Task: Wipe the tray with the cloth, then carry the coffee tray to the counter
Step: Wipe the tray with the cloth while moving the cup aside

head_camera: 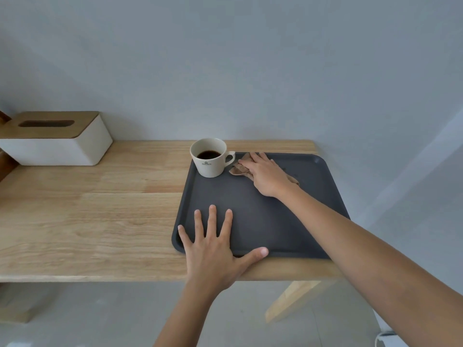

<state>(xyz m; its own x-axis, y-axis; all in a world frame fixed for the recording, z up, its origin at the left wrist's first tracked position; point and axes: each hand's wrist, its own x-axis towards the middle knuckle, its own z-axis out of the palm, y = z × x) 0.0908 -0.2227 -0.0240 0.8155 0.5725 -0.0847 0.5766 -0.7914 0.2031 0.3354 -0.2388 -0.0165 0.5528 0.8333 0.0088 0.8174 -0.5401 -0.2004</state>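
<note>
A matte dark-grey rectangular tray [263,221] with rounded corners lies on the pale wood-grain surface [87,216]. The right hand [265,174] presses a crumpled brown cloth [239,169] flat near the glossy cream cup [210,157]; the left hand [215,246], its grip splayed and empty, pins the tray's near edge.
</note>
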